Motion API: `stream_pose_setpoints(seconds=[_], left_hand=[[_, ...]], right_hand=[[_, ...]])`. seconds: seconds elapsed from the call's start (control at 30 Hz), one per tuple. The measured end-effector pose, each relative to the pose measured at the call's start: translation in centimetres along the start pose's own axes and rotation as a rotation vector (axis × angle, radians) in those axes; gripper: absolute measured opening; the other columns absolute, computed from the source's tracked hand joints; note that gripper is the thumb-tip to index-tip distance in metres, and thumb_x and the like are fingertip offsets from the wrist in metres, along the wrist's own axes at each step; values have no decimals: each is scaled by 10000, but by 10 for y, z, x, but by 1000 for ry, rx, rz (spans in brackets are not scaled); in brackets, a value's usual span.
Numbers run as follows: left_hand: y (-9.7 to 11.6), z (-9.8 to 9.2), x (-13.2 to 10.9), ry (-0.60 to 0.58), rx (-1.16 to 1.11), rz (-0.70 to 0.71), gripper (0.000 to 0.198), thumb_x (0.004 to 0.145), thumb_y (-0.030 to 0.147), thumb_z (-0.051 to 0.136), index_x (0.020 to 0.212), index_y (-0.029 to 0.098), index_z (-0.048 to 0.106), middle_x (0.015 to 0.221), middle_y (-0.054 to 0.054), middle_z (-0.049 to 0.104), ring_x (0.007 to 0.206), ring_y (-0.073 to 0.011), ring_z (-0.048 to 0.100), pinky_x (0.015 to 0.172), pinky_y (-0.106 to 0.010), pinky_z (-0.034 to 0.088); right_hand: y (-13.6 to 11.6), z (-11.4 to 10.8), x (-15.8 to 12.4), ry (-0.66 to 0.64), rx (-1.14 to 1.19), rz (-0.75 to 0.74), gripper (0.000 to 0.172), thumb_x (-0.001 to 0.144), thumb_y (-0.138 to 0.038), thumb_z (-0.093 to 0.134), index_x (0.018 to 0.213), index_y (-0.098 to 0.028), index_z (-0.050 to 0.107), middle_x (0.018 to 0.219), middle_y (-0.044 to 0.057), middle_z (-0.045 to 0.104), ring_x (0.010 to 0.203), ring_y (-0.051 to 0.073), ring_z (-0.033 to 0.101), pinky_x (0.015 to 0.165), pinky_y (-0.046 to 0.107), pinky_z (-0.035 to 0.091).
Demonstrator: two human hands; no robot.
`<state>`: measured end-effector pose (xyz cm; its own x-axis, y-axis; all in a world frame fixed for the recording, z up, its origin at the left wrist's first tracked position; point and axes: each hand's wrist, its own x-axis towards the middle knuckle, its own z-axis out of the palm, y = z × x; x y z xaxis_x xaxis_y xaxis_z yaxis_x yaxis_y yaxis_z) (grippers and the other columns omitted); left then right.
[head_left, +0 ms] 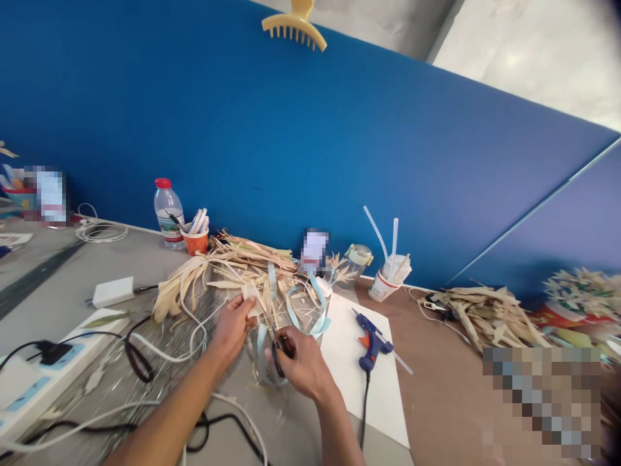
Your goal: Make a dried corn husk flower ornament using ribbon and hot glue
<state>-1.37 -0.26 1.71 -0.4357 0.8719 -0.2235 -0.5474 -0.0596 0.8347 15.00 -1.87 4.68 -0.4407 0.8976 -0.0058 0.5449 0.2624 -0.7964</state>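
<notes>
My left hand (233,323) pinches a small pale piece of dried husk (250,290) between thumb and fingers, just in front of a pile of dried straw-coloured leaves (228,268). Beside it, my right hand (301,362) is closed around black-handled scissors (280,349), whose tip points up toward the husk piece. Under and around both hands curl light blue paper strips (295,317) over a clear plastic piece.
A blue glue gun (371,340) lies on a white sheet (361,375) to the right. Water bottle (167,212), orange cup of pens (195,238), white cup with glue sticks (385,279), power strip (33,382) and cables left, another husk pile (485,314) right, blue partition behind.
</notes>
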Motion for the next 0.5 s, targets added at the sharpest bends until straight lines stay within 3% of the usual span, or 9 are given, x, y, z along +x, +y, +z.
stream_pose_setpoints(seconds=[0.27, 0.5], left_hand=[[3, 2, 1, -12, -75, -2, 276, 535, 274, 785, 677, 136, 594, 441, 100, 460, 348, -2, 290, 392, -150, 269], [-3, 2, 1, -22, -24, -9, 289, 524, 269, 788, 715, 126, 624, 553, 58, 553, 402, -29, 387, 392, -160, 312]], right_hand=[[5, 2, -1, -73, 40, 11, 164, 720, -309, 621, 838, -196, 632, 631, -28, 543, 586, 114, 472, 552, 217, 325], [5, 7, 2, -91, 91, 41, 179, 726, -317, 615, 853, -192, 632, 580, -51, 469, 543, 101, 390, 515, 219, 291]])
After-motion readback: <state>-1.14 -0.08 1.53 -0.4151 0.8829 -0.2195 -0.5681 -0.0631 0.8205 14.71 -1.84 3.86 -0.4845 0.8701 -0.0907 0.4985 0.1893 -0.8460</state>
